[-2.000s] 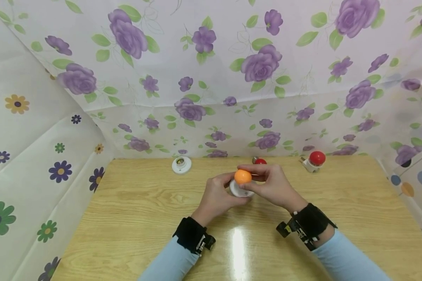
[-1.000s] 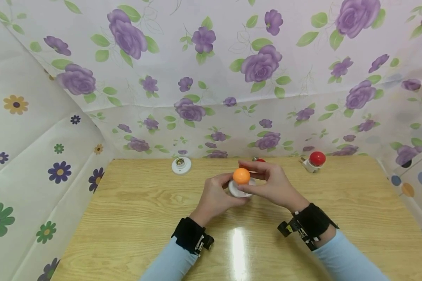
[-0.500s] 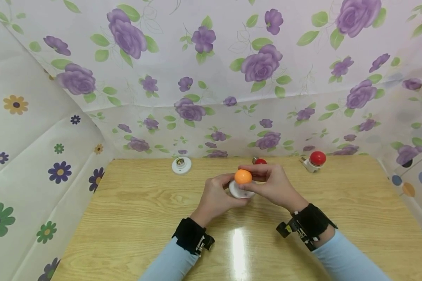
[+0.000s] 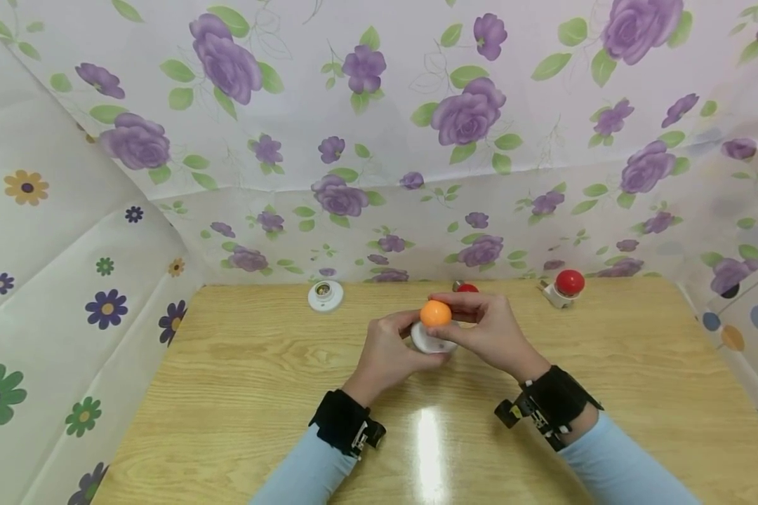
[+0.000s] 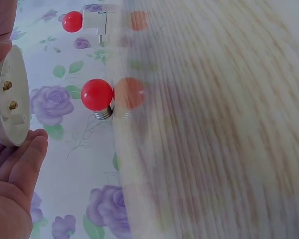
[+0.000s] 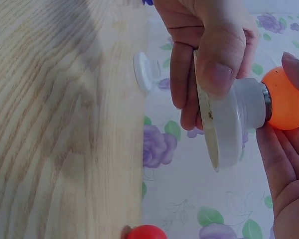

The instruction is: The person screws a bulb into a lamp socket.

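Observation:
My left hand (image 4: 388, 351) grips the rim of a round white lamp holder (image 6: 226, 129), held up off the table. Two brass screws show on its hollow underside in the left wrist view. An orange light bulb (image 6: 287, 102) sits in the holder's socket, a thin band of its metal base visible at the socket's mouth. Thumb and fingers of my right hand (image 4: 489, 330) pinch the bulb from the side. In the head view the hands cover part of the holder's rim.
A second white lamp holder (image 4: 326, 296) stands at the table's back left with its socket bare. Behind my right hand lies a red bulb (image 5: 96, 94) with a metal screw base. At the back right is a white plug-in socket (image 4: 559, 297) with a red bulb (image 4: 570, 283) in it.
The right fingers shift slightly around the orange bulb, and the bulb and holder tilt a little back and forth. Otherwise both arms keep their place.

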### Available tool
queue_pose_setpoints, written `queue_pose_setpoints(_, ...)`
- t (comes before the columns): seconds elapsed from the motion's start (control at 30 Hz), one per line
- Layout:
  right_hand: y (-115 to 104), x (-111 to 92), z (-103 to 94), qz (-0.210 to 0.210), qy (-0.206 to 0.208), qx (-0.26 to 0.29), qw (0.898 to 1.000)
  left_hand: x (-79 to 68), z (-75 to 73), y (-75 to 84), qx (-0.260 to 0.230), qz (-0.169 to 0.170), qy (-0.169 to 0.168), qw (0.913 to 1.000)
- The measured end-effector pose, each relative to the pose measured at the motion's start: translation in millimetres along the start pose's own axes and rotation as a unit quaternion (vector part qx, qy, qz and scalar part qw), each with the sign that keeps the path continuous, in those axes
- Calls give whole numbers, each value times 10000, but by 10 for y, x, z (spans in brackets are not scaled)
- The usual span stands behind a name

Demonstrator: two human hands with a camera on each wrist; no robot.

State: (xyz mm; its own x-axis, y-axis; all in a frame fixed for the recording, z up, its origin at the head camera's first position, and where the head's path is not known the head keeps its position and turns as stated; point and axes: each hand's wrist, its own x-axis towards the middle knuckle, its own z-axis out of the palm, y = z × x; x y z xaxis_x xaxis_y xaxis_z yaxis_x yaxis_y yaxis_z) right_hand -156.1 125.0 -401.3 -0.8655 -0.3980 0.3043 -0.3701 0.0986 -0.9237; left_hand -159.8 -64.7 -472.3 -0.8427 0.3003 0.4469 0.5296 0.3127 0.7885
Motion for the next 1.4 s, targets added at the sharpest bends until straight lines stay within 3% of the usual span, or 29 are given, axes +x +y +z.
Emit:
queue_pose_setpoints(0.2, 20, 20, -70, 63, -290, -388, 9988, 15, -23, -29, -211, -94, -132, 9996)
queue_pose_setpoints(0.37, 80, 17, -188, 316, -431, -531, 9972, 24, -63, -56, -96, -294, 11, 9995)
queue_pose_setpoints(0.6, 435, 0, -321, 616, -539, -899, 9926, 42, -106, -104, 114, -421, 386, 9983)
queue_pose_setpoints(0.8, 602, -5, -233, 556, -491, -1316, 9885, 62, -94, -99, 150, -331, 432, 9984)
queue_pose_setpoints(1.1, 608, -4, -55, 567, -265, -906, 9939, 70, -56, -57, -29, -286, 252, 9993)
queue_pose_setpoints(1.4, 758, -7, -25, 360, -33, -1165, 9925, 70, -62, -34, -8, -182, 135, 9997)
